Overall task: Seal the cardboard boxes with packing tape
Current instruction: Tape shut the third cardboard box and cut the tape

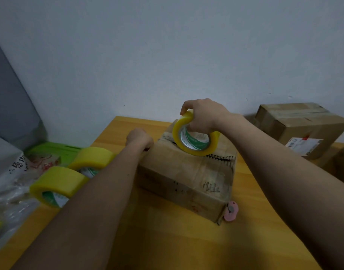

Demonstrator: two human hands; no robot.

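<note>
A worn cardboard box (186, 172) sits on the wooden table (167, 240) in the middle of the head view. My right hand (202, 117) grips a yellow tape roll (194, 141) with fingers through its core, and the roll stands on edge on the box's top seam. My left hand (139, 138) rests at the box's far left top corner with fingers curled over the edge; whether it pinches the tape end is hidden.
Two spare yellow tape rolls (58, 184) (91, 159) lie left of my forearm beside a green tray (50, 152) and plastic bags. A pink cutter (231, 211) lies at the box's near right corner. Another taped box (301, 129) stands at back right.
</note>
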